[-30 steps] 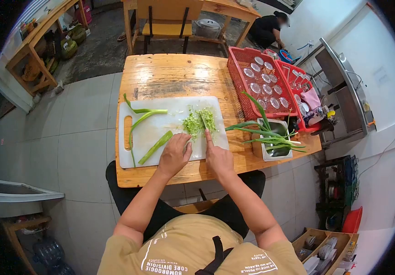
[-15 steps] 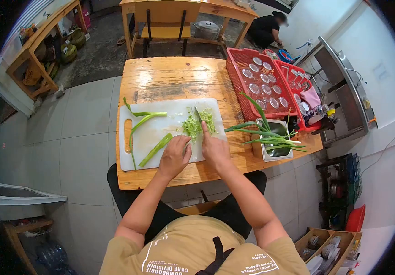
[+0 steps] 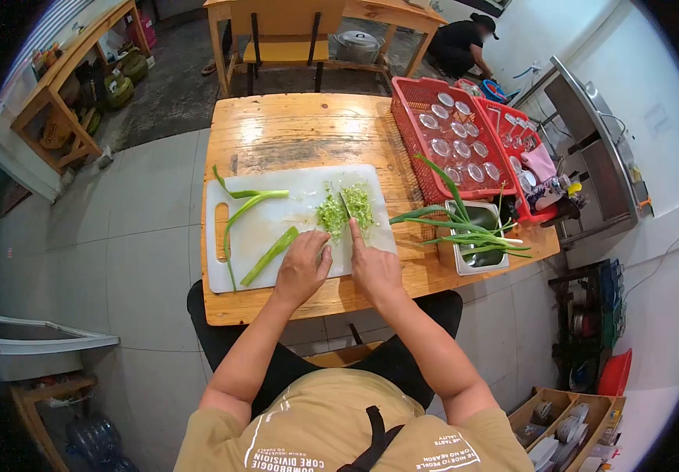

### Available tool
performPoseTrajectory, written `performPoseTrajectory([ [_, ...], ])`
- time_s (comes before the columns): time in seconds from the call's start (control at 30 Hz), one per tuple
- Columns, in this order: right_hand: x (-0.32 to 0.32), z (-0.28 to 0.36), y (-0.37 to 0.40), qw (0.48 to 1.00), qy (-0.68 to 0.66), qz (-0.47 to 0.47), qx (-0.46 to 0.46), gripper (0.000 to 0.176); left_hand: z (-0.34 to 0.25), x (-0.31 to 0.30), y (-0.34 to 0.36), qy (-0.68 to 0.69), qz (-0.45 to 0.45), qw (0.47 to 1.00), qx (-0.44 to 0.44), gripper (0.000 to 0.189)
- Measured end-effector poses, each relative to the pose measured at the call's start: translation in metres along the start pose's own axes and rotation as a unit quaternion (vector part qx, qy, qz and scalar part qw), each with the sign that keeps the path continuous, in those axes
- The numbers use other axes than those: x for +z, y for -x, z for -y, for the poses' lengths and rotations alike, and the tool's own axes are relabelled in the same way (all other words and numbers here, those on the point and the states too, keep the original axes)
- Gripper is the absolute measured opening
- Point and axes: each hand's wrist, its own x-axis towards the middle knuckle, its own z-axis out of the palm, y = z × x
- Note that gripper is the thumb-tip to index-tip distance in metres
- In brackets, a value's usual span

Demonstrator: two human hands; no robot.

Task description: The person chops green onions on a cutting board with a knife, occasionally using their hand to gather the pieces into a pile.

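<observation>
My right hand (image 3: 375, 270) is closed round a knife (image 3: 345, 204), its index finger stretched along the top of the blade. The blade lies in a pile of chopped green onion (image 3: 360, 209) on a white cutting board (image 3: 264, 173). Just left of the knife, my left hand (image 3: 305, 267) rests on the board with curled fingers; whatever is beneath them is hidden. A thick cut green onion stalk (image 3: 268, 256) lies beside that hand. Farther left is a longer, bent green onion leaf (image 3: 246, 208).
Whole green onions (image 3: 465, 228) lie across a metal container (image 3: 482, 262) at the table's right. Behind it stand a red basket of upturned glasses (image 3: 420, 175) and a second red basket (image 3: 545, 214). A person (image 3: 459, 47) crouches by a blue basin at the back right.
The knife has shifted slightly toward me within the chopped green onion. My left hand stays in nearly the same place. The whole view has moved a little.
</observation>
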Motion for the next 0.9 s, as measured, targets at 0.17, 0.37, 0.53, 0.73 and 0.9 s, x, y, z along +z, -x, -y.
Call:
performPoseTrajectory([
  [0.17, -0.036, -0.012, -0.009, 1.000, -0.017, -0.014, 0.005, 0.060, -0.003, 0.001, -0.002, -0.003, 0.003, 1.000, -0.002, 0.022],
  [0.37, 0.003, -0.013, -0.011, 1.000, -0.003, -0.030, 0.005, 0.071, 0.001, 0.004, 0.000, -0.003, -0.007, 1.000, -0.003, 0.022],
  [0.53, -0.035, -0.007, 0.011, 0.997, -0.035, 0.053, 0.039, 0.062, 0.003, 0.003, 0.000, -0.004, -0.006, 1.000, 0.003, 0.022],
  [0.73, -0.002, -0.009, 0.004, 0.999, -0.020, 0.003, 0.034, 0.062, 0.001, 0.000, -0.003, -0.004, -0.018, 1.000, 0.017, 0.022],
  [0.9, -0.018, 0.001, 0.016, 0.999, -0.032, -0.003, 0.022, 0.068, 0.001, 0.000, -0.001, 0.008, -0.014, 1.000, 0.008, 0.022],
])
